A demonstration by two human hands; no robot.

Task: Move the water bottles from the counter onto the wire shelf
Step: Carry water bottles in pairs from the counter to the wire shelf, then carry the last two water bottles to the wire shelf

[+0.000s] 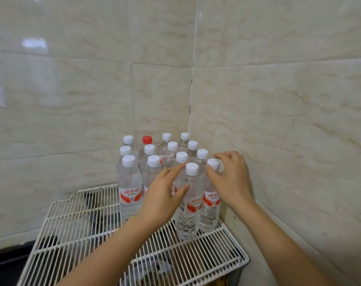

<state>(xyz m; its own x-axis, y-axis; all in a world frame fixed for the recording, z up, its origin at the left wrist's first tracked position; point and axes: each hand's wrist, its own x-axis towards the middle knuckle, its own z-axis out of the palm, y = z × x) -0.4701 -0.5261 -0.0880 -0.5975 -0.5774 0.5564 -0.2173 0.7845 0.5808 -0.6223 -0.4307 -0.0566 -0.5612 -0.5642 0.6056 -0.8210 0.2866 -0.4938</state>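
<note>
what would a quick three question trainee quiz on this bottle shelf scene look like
1. True or false: every clear plastic water bottle on the white wire shelf has a white cap.
2. Which hand's grip is at the cap of the rightmost front bottle? A) left B) right C) neither
3. Fill in: the bottles stand clustered at the shelf's far end, in the ____ of the tiled walls.

Key
1. False: one bottle in the back row has a red cap.
2. B: the right hand has fingers around that white cap, while the left hand sits open against the front middle bottle.
3. corner
</note>
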